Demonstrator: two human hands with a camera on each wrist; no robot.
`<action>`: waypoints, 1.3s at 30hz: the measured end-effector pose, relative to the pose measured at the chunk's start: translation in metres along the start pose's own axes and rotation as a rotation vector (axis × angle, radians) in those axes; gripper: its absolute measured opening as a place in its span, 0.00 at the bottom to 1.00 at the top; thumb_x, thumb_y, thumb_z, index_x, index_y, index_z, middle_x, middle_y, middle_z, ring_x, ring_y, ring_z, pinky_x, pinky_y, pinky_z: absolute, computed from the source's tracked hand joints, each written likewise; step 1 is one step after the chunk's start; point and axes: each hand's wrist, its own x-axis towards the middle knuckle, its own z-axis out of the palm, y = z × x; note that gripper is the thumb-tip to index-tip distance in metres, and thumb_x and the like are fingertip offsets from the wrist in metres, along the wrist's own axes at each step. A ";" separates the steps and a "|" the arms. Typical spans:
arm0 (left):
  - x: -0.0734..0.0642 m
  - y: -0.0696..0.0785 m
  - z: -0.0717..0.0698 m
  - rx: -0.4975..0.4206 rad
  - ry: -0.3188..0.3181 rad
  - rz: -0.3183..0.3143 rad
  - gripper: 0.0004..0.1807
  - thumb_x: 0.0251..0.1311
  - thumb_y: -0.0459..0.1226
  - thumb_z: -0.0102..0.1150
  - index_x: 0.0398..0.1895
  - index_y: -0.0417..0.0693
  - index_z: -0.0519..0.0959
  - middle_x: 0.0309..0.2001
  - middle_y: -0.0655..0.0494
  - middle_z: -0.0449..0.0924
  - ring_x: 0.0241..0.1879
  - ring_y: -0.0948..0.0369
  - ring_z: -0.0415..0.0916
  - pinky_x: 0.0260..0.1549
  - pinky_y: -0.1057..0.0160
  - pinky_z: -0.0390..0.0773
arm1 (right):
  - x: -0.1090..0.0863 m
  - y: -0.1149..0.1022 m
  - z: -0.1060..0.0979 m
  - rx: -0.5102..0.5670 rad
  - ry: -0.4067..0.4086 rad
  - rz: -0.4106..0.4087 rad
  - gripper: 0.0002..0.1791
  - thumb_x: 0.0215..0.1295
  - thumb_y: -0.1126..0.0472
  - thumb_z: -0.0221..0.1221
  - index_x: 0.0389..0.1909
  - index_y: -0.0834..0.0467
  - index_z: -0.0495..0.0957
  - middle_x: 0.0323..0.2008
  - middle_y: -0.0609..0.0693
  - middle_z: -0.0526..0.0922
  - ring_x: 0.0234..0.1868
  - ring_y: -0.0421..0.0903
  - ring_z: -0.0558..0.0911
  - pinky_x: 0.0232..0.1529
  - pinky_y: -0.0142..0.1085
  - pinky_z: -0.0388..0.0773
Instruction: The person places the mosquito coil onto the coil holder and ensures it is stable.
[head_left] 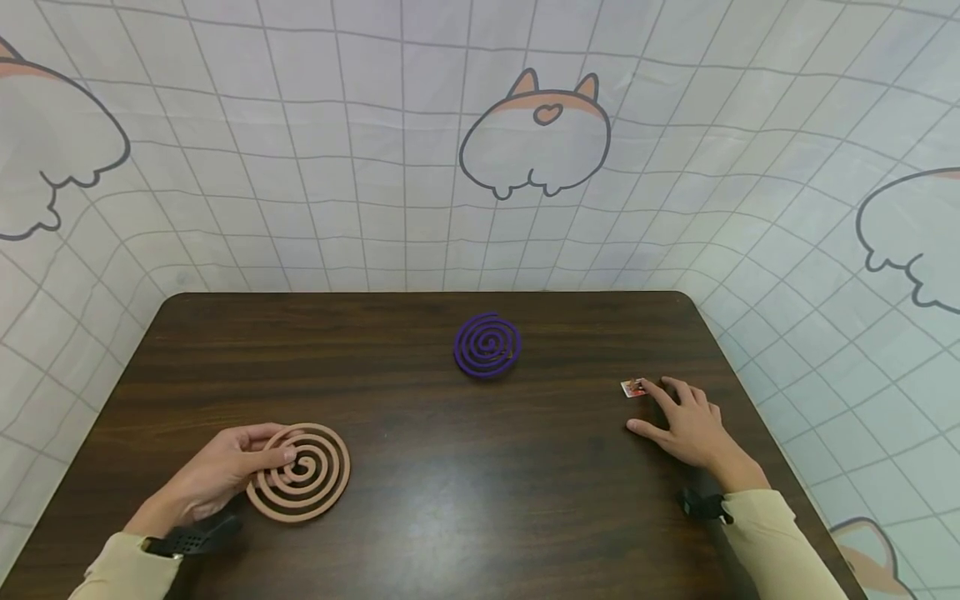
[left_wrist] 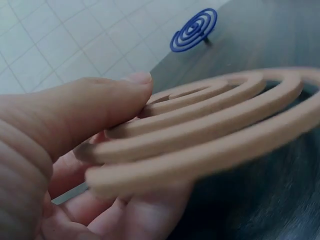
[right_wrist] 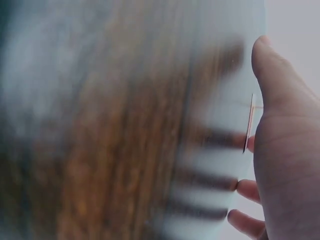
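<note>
A tan mosquito coil (head_left: 307,477) is in my left hand (head_left: 213,473) at the front left of the table. The thumb presses on top of its rings, while the other fingers lie underneath; the left wrist view shows the coil (left_wrist: 200,160) tilted above the table. Far to the right, my right hand (head_left: 686,423) is spread low over the wood. Its index fingertip touches or nearly touches a small flat red-and-white piece (head_left: 632,388). In the right wrist view this thin piece (right_wrist: 249,125) appears edge-on beside a finger; its kind is unclear.
A purple mosquito coil (head_left: 489,343) stands near the table's back middle, raised on a small support (left_wrist: 207,41). The dark wooden table (head_left: 450,467) is shiny. White gridded cloth (head_left: 337,167) surrounds its back and sides.
</note>
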 end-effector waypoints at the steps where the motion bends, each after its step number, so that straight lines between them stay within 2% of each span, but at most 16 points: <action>1: 0.000 -0.001 0.001 -0.010 -0.001 0.005 0.40 0.74 0.39 0.60 0.76 0.23 0.53 0.50 0.61 0.85 0.45 0.66 0.86 0.44 0.64 0.88 | -0.001 -0.001 0.000 0.002 0.000 -0.001 0.47 0.69 0.29 0.57 0.79 0.52 0.60 0.76 0.69 0.58 0.74 0.76 0.58 0.64 0.77 0.60; 8: 0.004 -0.006 0.008 -0.077 -0.026 0.049 0.33 0.75 0.36 0.58 0.73 0.25 0.58 0.48 0.61 0.86 0.44 0.66 0.87 0.44 0.65 0.88 | -0.003 -0.003 0.003 -0.001 0.015 -0.002 0.48 0.68 0.30 0.58 0.79 0.52 0.59 0.75 0.70 0.58 0.73 0.77 0.59 0.65 0.77 0.60; 14: 0.009 -0.007 0.014 -0.125 -0.031 0.074 0.30 0.75 0.35 0.56 0.71 0.26 0.61 0.47 0.59 0.87 0.41 0.65 0.87 0.41 0.66 0.88 | -0.003 -0.005 0.003 -0.001 0.015 0.008 0.48 0.67 0.29 0.58 0.79 0.52 0.59 0.75 0.70 0.58 0.73 0.77 0.59 0.65 0.77 0.59; 20: 0.013 -0.005 0.023 -0.148 0.017 0.050 0.34 0.75 0.37 0.57 0.75 0.28 0.57 0.48 0.59 0.85 0.41 0.64 0.87 0.38 0.66 0.88 | -0.005 -0.009 0.003 -0.008 0.017 0.014 0.49 0.66 0.28 0.59 0.79 0.51 0.59 0.75 0.69 0.58 0.73 0.76 0.60 0.64 0.76 0.60; 25: 0.017 -0.002 0.031 -0.150 0.052 0.026 0.30 0.74 0.39 0.60 0.73 0.36 0.64 0.47 0.60 0.85 0.41 0.64 0.86 0.37 0.66 0.88 | -0.006 -0.012 0.004 -0.007 0.014 0.017 0.49 0.66 0.28 0.58 0.80 0.51 0.58 0.75 0.69 0.58 0.73 0.76 0.59 0.63 0.77 0.60; 31: 0.020 0.003 0.039 -0.165 0.044 0.026 0.26 0.73 0.40 0.61 0.69 0.44 0.68 0.47 0.59 0.85 0.40 0.63 0.87 0.36 0.67 0.88 | -0.008 -0.016 0.005 -0.003 0.011 0.024 0.49 0.67 0.28 0.57 0.80 0.51 0.58 0.76 0.69 0.58 0.73 0.76 0.59 0.62 0.77 0.60; 36: 0.025 0.006 0.045 -0.200 0.014 0.050 0.23 0.73 0.39 0.61 0.66 0.44 0.69 0.46 0.58 0.86 0.40 0.64 0.87 0.34 0.68 0.87 | -0.009 -0.019 0.006 0.008 0.015 0.030 0.49 0.67 0.28 0.58 0.80 0.51 0.57 0.76 0.69 0.57 0.73 0.76 0.59 0.62 0.78 0.60; 39: 0.029 0.008 0.050 -0.209 0.019 0.048 0.22 0.73 0.39 0.62 0.64 0.44 0.70 0.45 0.58 0.88 0.41 0.65 0.87 0.34 0.69 0.86 | -0.010 -0.021 0.007 0.016 0.018 0.030 0.50 0.66 0.28 0.59 0.80 0.50 0.57 0.76 0.69 0.57 0.73 0.76 0.58 0.62 0.78 0.59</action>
